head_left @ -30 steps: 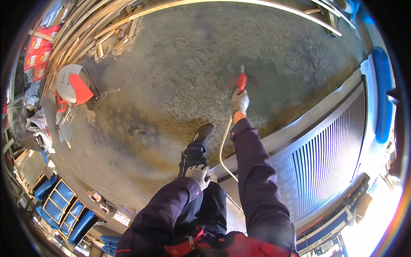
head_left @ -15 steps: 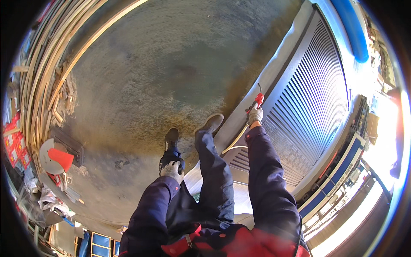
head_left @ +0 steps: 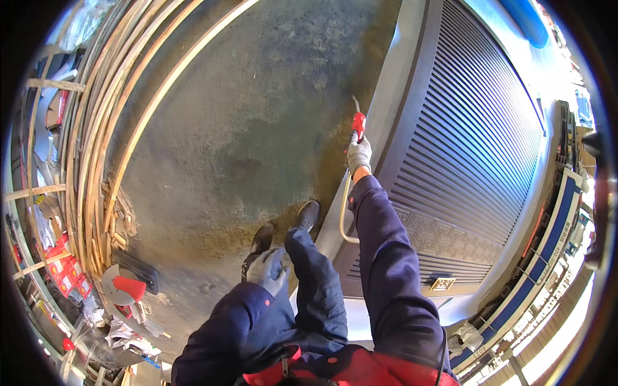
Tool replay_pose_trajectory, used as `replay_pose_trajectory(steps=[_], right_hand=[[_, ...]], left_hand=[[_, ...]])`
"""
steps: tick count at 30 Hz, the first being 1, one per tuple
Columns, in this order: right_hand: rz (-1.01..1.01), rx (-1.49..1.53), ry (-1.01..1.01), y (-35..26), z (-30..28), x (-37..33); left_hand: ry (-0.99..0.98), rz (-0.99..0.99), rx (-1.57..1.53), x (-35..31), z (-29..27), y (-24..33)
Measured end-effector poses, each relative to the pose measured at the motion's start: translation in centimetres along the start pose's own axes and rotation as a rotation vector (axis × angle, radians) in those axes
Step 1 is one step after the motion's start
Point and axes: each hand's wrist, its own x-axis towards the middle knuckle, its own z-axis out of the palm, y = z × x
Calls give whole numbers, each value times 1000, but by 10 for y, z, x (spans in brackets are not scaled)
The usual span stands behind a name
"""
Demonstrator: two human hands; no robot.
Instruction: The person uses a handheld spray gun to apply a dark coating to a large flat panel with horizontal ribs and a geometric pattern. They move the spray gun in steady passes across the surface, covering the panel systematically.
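Observation:
My right hand (head_left: 358, 154), in a pale glove, grips a red air blow gun (head_left: 359, 123) with a thin bent nozzle pointing away from me. A beige hose (head_left: 344, 212) hangs from it beside my forearm. To its right, a large dark ribbed door panel (head_left: 473, 122) with a patterned band lies along the pale sheeting. The gun is held over the panel's left border area, and I see no contact. My left hand (head_left: 267, 270), in a grey glove, is over my left leg with its fingers curled. What it holds, if anything, is hidden.
Long wooden strips (head_left: 96, 141) lie on the left. Nearby stand a circular saw blade with a red guard (head_left: 129, 289) and red patterned boxes (head_left: 66, 270). A blue tube (head_left: 524, 22) is at the far right. A blue-and-white beam (head_left: 547, 257) runs along the right side.
The view has shifted, showing more of the panel's near end. My right hand and the blow gun now appear farther left. My left hand has turned, with its fingers still curled.

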Motion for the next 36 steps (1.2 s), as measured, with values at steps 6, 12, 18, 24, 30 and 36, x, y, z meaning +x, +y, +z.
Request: replay_pose_trajectory(steps=[6,12,18,24,30,36], right_hand=[[76,69,-61,-56,-17,64],[-215,-122,-366,-126,-15,111],[26,56,81,-144,-55,165],[-243,-84,-387,-138,-64,180],[-214,142,-540,-78,-99,114],[421,714,-149,167,-258,-24]], left_hand=[[-209,209,254,60,-17,91],[-367,156,474,165,-7,129],[-488,127,594,221,-36,142],[-619,111,706,256,-36,163],[-687,60,773,289,-28,176],[-717,31,783,303,-10,186]])
